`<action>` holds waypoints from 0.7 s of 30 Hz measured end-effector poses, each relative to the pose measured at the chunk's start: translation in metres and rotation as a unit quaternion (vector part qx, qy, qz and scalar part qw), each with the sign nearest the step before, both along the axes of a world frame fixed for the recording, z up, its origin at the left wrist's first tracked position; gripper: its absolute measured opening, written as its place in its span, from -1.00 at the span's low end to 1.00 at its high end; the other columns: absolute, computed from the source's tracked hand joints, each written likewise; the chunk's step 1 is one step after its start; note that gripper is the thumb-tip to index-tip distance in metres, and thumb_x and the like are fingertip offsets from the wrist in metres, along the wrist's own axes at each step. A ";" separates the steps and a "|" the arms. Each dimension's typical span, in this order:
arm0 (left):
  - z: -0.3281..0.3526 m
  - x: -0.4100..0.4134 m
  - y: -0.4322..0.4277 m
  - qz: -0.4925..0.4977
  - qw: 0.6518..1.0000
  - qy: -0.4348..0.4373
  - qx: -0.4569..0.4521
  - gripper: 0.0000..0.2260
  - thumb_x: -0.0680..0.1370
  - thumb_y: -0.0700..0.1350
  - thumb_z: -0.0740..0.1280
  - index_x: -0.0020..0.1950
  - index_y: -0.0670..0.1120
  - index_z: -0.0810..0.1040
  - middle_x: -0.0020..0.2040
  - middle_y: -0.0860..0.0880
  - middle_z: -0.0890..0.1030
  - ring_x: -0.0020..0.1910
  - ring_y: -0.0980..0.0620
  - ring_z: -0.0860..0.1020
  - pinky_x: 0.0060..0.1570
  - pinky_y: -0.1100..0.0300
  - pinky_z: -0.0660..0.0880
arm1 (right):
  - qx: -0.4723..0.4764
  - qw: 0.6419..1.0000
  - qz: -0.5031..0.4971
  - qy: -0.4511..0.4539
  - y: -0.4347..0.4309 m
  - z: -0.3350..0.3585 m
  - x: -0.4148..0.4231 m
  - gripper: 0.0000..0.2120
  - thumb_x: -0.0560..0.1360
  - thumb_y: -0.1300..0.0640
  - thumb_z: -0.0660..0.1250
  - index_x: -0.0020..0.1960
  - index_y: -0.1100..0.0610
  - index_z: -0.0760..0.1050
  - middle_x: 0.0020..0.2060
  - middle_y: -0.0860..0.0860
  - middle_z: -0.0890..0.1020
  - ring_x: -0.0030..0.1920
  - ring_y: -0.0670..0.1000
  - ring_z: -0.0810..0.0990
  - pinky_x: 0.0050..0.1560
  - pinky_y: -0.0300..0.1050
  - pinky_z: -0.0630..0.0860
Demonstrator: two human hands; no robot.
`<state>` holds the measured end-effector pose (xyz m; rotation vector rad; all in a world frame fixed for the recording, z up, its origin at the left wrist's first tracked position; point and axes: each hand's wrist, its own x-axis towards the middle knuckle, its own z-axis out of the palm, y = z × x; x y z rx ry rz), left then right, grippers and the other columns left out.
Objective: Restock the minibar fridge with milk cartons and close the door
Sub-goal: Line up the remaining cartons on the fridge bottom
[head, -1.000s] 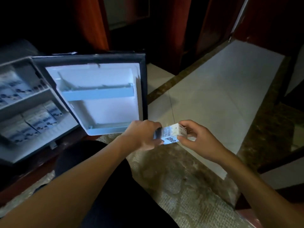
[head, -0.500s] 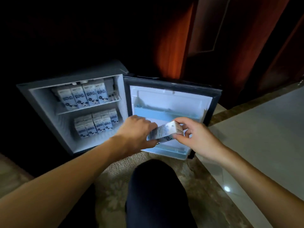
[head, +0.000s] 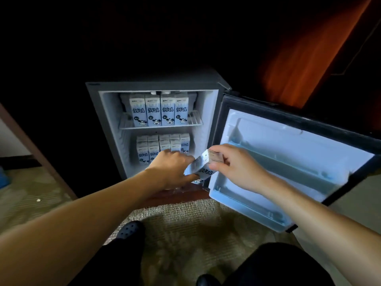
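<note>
Fridge (head: pixel 108 131) open, left hand (head: pixel 171 171), right hand (head: pixel 237 170) grip carton (head: pixel 205 172).

upper-shelf cartons (head: pixel 160 110): blue characters "纯牛奶" on each of four fronts, above a cartoon cow; small logo at top too small to read
lower cartons (head: pixel 143 150): same "纯牛奶", partly hidden
tilted carton (head: pixel 204 170), centre of frame: "纯牛奶" on front; fine print on side panel unreadable
</note>
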<state>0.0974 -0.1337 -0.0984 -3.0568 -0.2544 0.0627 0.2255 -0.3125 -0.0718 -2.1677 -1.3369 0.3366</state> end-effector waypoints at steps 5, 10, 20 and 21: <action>-0.028 0.018 0.048 0.025 1.000 0.015 0.006 -0.51 0.59 0.37 0.08 0.34 0.09 0.43 0.20 0.04 0.60 0.15 -0.03 0.56 0.24 0.00 0.42 | -0.029 0.999 0.005 -0.030 0.062 -0.031 0.021 -0.67 0.55 0.03 0.41 0.30 -0.01 0.53 0.00 -0.19 0.52 -0.06 -0.14 0.51 -0.02 -0.18 0.36; -0.063 0.041 0.080 0.052 0.998 0.029 -0.003 -0.56 0.65 0.27 0.05 0.39 0.06 0.41 0.29 0.01 0.56 0.26 -0.03 0.50 0.33 -0.02 0.33 | -0.068 0.996 -0.005 -0.056 0.112 -0.066 0.038 -0.63 0.59 0.07 0.36 0.38 0.04 0.48 0.17 -0.06 0.53 0.10 0.00 0.52 0.02 -0.14 0.36; -0.145 0.094 0.140 0.099 0.993 -0.048 -0.031 -0.52 0.66 0.06 0.15 0.56 -0.02 0.19 0.59 -0.03 0.15 0.55 -0.05 0.14 0.51 -0.09 0.10 | -0.111 0.981 -0.059 -0.145 0.183 -0.134 0.078 -0.65 0.59 0.17 0.36 0.37 0.15 0.50 0.19 0.08 0.57 0.19 0.14 0.47 0.14 -0.01 0.45; -0.151 0.099 0.142 0.105 0.993 -0.052 -0.033 -0.51 0.66 0.05 0.15 0.56 -0.04 0.16 0.61 -0.05 0.06 0.57 -0.08 0.08 0.52 -0.12 0.07 | -0.112 0.979 -0.074 -0.151 0.189 -0.140 0.082 -0.62 0.58 0.20 0.37 0.39 0.15 0.48 0.21 0.08 0.56 0.22 0.14 0.46 0.17 0.00 0.45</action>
